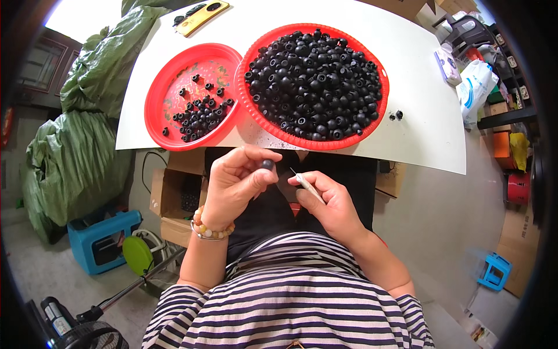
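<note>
Rounded black part and slim pointed tool, held apart
The left hand pinches the part; the right hand grips the tool, both before the white table near the large red basin.

black ball: smooth | red tray: glossy plastic | tabletop: smooth | tarp: crinkled plastic

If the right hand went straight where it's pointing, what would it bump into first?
Probably the left hand, which holds a small black ball. The right hand, with its thin pointed tool, aims that way, though depth is hard to tell here.
</note>
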Action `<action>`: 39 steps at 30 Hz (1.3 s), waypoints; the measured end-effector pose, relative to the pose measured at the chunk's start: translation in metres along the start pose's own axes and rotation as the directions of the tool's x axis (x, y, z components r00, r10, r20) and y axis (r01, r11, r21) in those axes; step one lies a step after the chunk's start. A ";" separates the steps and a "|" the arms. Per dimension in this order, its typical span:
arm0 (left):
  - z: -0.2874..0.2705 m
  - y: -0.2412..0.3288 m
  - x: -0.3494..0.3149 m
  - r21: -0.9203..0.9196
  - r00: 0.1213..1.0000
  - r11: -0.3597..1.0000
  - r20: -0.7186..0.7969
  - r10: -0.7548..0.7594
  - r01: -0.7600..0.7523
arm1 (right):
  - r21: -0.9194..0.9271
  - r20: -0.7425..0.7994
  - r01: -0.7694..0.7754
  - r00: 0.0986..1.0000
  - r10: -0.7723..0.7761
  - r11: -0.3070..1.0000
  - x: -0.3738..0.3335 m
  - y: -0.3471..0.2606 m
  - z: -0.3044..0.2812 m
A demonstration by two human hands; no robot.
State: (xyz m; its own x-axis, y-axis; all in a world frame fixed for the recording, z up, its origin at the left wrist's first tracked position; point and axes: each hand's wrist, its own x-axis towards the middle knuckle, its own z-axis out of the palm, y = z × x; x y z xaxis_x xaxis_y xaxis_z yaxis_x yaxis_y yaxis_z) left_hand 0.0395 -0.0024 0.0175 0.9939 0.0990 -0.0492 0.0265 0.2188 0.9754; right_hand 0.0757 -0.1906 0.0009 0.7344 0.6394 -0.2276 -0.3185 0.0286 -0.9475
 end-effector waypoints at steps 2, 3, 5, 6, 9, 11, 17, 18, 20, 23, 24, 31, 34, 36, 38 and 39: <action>-0.001 -0.003 -0.002 0.012 1.000 1.000 -0.003 -0.010 0.010 | 0.013 0.028 -0.020 0.999 0.019 1.000 -0.002 -0.011 -0.003; 0.001 -0.003 -0.004 0.013 1.000 1.000 -0.008 -0.017 0.017 | 0.020 0.043 -0.029 0.999 0.028 0.999 -0.003 -0.015 -0.004; 0.004 -0.001 -0.004 0.009 1.000 1.000 0.020 -0.009 0.009 | 0.002 0.023 0.025 0.999 -0.025 1.000 -0.005 -0.017 -0.003; 0.004 -0.001 -0.004 0.008 0.999 1.000 0.033 -0.004 0.004 | -0.008 0.014 0.053 0.999 -0.052 0.999 -0.006 -0.019 -0.003; 0.005 0.000 -0.005 0.049 0.996 0.999 0.086 0.017 -0.022 | -0.132 0.037 0.118 0.993 -0.114 0.984 -0.009 -0.027 -0.003; 0.005 0.001 -0.006 0.027 0.995 1.000 0.100 0.012 -0.015 | -0.169 0.039 0.141 0.990 -0.137 0.975 -0.010 -0.032 -0.001; 0.006 0.000 -0.010 -0.110 0.996 0.993 0.087 -0.021 0.031 | -0.216 0.048 0.173 0.985 -0.167 0.961 -0.010 -0.034 0.002; 0.005 -0.001 -0.010 -0.116 0.996 0.993 0.091 -0.018 0.029 | -0.220 0.049 0.178 0.984 -0.171 0.959 -0.010 -0.034 0.002; 0.004 -0.003 -0.010 -0.113 0.996 0.993 0.094 -0.005 0.015 | -0.224 0.046 0.175 0.985 -0.169 0.959 -0.011 -0.035 0.002; 0.004 -0.006 -0.010 -0.094 0.997 0.995 0.079 0.021 -0.014 | -0.206 0.058 0.163 0.986 -0.154 0.965 -0.011 -0.037 0.003; 0.005 -0.006 -0.010 -0.096 0.997 0.995 0.070 0.026 -0.019 | -0.196 0.064 0.157 0.987 -0.147 0.968 -0.011 -0.037 0.003; 0.002 -0.011 -0.008 -0.113 0.993 0.990 0.075 0.095 -0.086 | -0.151 0.067 0.156 0.987 -0.147 0.976 -0.012 -0.036 0.004; 0.001 -0.011 -0.008 -0.124 0.989 0.987 0.096 0.114 -0.101 | -0.139 0.062 0.197 0.980 -0.190 0.971 -0.011 -0.032 0.005; 0.002 -0.011 -0.008 -0.125 0.989 0.986 0.092 0.119 -0.107 | -0.135 0.073 0.211 0.976 -0.203 0.968 -0.010 -0.031 0.005; 0.002 -0.011 -0.008 -0.124 0.988 0.986 0.090 0.124 -0.112 | -0.124 0.078 0.224 0.973 -0.215 0.967 -0.010 -0.032 0.006; 0.002 -0.012 -0.009 -0.123 0.988 0.986 0.089 0.126 -0.115 | -0.118 0.080 0.230 0.972 -0.221 0.966 -0.009 -0.032 0.006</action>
State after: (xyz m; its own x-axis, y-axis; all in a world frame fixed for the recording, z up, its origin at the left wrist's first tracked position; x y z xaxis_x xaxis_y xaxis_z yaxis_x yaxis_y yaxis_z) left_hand 0.0308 -0.0076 0.0071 0.9948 0.0390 0.0938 -0.1014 0.3239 0.9406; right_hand 0.0754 -0.1932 0.0344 0.7361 0.6768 0.0065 -0.0680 0.0835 -0.9942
